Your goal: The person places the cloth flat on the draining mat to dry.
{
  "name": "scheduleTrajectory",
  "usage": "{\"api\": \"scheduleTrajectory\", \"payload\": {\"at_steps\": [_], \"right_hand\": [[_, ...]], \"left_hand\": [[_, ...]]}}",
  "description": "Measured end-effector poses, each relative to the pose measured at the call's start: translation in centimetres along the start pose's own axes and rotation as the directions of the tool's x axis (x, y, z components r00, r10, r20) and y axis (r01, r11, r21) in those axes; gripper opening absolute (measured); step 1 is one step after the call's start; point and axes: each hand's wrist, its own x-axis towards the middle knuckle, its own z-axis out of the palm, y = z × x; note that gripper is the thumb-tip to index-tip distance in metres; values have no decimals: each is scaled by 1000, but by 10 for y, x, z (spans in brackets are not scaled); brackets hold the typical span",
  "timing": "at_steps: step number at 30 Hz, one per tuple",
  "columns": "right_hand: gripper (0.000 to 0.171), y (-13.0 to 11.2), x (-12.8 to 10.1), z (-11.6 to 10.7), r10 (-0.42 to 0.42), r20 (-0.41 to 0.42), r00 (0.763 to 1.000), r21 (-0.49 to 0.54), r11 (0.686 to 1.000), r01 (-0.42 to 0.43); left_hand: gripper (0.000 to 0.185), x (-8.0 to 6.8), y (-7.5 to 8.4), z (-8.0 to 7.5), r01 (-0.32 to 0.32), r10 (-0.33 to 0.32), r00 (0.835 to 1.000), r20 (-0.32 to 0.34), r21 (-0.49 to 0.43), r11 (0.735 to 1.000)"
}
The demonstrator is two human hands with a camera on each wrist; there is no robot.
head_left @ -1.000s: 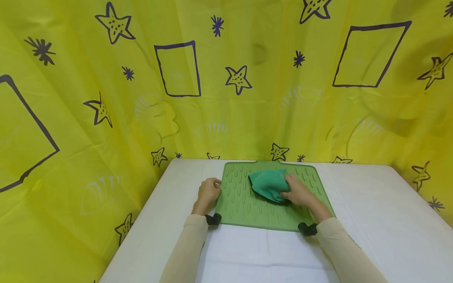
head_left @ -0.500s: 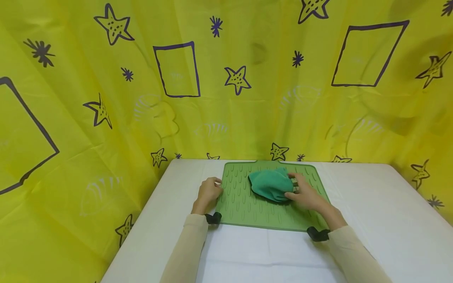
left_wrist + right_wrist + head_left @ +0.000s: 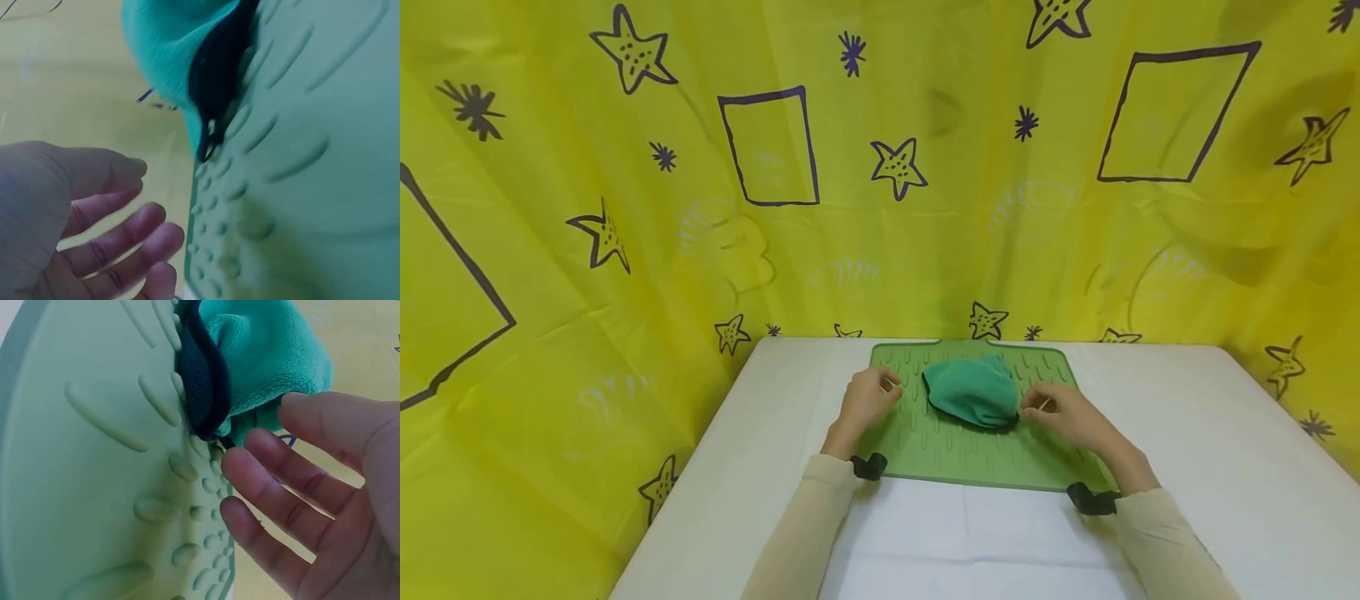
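Note:
A teal-green cloth (image 3: pixel 973 392) with a dark underside or border lies bunched on the light green ridged mat (image 3: pixel 925 454). Left of it, my left hand (image 3: pixel 868 398) hovers over the mat's left part. Its fingers are loosely bent and a gap separates them from the cloth, as the left wrist view also shows. My right hand (image 3: pixel 1071 417) is beside the cloth's right edge. In the right wrist view its thumb (image 3: pixel 312 415) and fingers are spread with nothing between them. Whether the thumb tip touches the cloth cannot be told.
The mat lies on a white-covered table (image 3: pixel 1180 417). A yellow curtain (image 3: pixel 955 250) printed with stars and frames hangs behind the table and along its sides. Black bands (image 3: pixel 870 467) circle both wrists at the sleeve ends.
My right hand has released the cloth and drawn back to the right. My left hand has moved from the mat's left edge rightward over the mat. The cloth has barely shifted.

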Motion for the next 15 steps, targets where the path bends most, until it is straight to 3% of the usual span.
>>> {"api": "scheduleTrajectory", "payload": {"at_steps": [3,8,15], "right_hand": [[9,2,1,3,-39,28,999,-47,998,40],[14,2,2,10,-51,37,998,-130,990,56],[10,-3,5,19,-66,103,992,-163,983,82]], "left_hand": [[16,-2,5,8,-75,73,996,54,28,997],[27,-2,12,21,-190,178,974,142,74,979],[30,-5,16,31,-256,214,959,187,247,934]]}}
